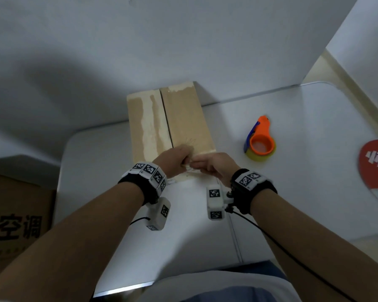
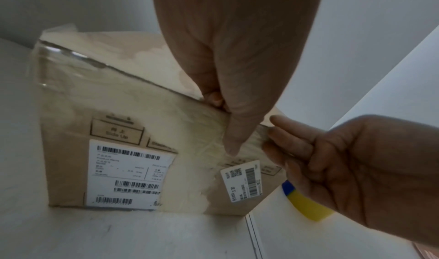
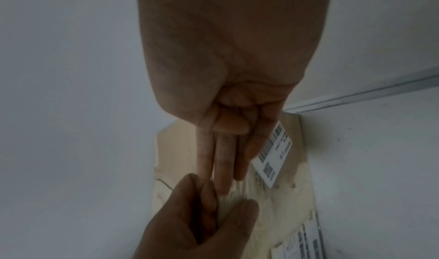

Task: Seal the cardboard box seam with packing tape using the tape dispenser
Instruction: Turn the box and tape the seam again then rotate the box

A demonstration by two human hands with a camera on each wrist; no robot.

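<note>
Your left hand (image 1: 176,159) and right hand (image 1: 212,165) meet at the near top edge of the cardboard box (image 1: 183,118), both pinching a crinkled strip of clear tape (image 2: 249,141) there. The seam (image 1: 166,118) runs straight away from your hands. The tape dispenser (image 1: 260,139) lies untouched to your right, nearer your right hand. The box is closed, contents unseen.

Head camera looking down and forward from above, taking in table (image 1: 292,127), cardboard box (image 1: 183,118), both forearms. Left wrist camera sitting close, low, facing along left hand (image 2: 232,56) at box's near labelled side. Right wrist camera looking along right hand (image 3: 225,66), very close, dim. All three sharing box's near edge where hands are meeting.
</note>
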